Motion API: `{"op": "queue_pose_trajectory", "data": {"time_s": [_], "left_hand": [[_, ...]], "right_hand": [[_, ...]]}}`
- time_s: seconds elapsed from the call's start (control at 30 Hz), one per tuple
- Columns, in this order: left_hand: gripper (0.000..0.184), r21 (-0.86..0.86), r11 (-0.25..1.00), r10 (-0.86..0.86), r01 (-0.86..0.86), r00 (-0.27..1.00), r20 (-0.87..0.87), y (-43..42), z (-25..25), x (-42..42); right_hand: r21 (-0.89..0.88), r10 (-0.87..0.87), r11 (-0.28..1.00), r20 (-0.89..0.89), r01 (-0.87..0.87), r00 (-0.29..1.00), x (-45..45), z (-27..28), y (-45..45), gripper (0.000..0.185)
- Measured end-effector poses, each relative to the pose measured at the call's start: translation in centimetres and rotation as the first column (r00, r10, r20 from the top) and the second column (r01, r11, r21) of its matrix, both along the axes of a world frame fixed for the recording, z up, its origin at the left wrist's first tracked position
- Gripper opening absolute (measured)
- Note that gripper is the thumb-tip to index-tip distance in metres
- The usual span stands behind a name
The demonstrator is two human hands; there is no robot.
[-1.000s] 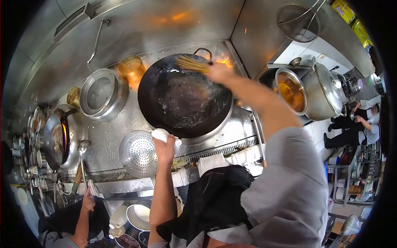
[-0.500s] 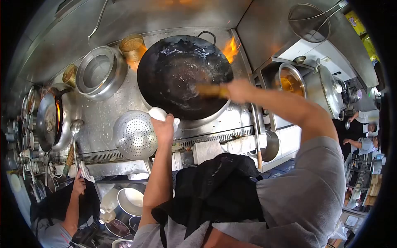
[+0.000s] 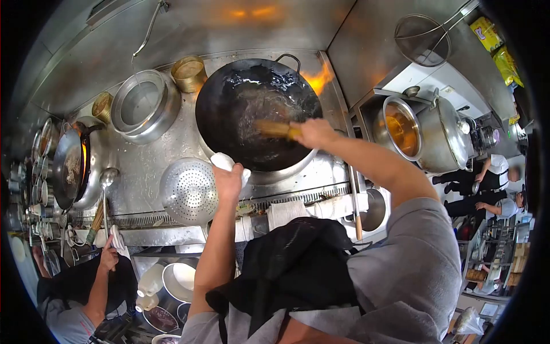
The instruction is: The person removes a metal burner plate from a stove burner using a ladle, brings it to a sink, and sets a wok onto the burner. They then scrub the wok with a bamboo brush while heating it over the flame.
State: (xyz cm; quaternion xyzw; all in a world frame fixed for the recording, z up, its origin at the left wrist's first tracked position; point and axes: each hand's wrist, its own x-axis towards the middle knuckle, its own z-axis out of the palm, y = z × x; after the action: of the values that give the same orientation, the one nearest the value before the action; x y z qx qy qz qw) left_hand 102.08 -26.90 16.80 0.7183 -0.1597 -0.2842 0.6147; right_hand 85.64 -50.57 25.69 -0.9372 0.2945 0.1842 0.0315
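Observation:
A large black wok (image 3: pixel 229 126) with a little water in it sits over a burner, flames showing behind its right rim. My right hand (image 3: pixel 315 133) is wrapped round a bamboo brush (image 3: pixel 275 129), whose blurred bristles are inside the wok. My left hand (image 3: pixel 228 182) grips a folded white cloth (image 3: pixel 222 161) at the wok's near left rim. Just left of that hand lies a round perforated strainer (image 3: pixel 189 192).
Metal pots (image 3: pixel 143 106) and a brass container (image 3: pixel 189 73) stand at the back left. A co-worker's hand (image 3: pixel 109 258) is by a second wok (image 3: pixel 69 166). On the right are a bowl of orange liquid (image 3: pixel 401 129) and a lidded pot (image 3: pixel 444 135). Other people stand far right.
The brush in my right hand has moved from the wok's upper rim down into its middle. My left hand still holds the cloth at the rim. The camera view has shifted.

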Motion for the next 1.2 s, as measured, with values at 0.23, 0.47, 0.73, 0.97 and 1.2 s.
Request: {"op": "queue_pose_trajectory", "data": {"time_s": [0.23, 0.47, 0.73, 0.97, 1.2], "left_hand": [[0.051, -0.072, 0.996, -0.057, 0.048, 0.990, -0.128, 0.6, 0.4, 0.0], [0.054, -0.092, 0.996, -0.022, 0.012, 0.993, -0.112, 0.2, -1.1, 0.1], [0.030, -0.090, 0.991, -0.119, 0.101, 0.965, -0.233, 0.5, -2.6, 1.9], [0.029, 0.047, 0.991, -0.097, 0.121, 0.929, -0.357, -0.2, -2.1, 3.0], [0.033, -0.017, 0.993, -0.121, 0.120, 0.980, -0.156, 3.2, 2.0, 2.3]], "right_hand": [[0.291, -0.424, 0.895, 0.323, 0.338, 0.846, 8.1, -6.7, 4.0, 0.042], [0.257, -0.034, 0.965, -0.060, 0.048, 0.998, -5.7, 3.1, 0.2, 0.041], [0.106, -0.344, 0.938, 0.383, 0.329, 0.857, 10.7, -5.9, -3.6, 0.038], [0.410, -0.252, 0.904, 0.281, 0.122, 0.926, 1.9, -2.3, 3.7, 0.050], [0.410, -0.456, 0.882, 0.626, 0.230, 0.632, -18.2, -0.4, 4.5, 0.054]]}}
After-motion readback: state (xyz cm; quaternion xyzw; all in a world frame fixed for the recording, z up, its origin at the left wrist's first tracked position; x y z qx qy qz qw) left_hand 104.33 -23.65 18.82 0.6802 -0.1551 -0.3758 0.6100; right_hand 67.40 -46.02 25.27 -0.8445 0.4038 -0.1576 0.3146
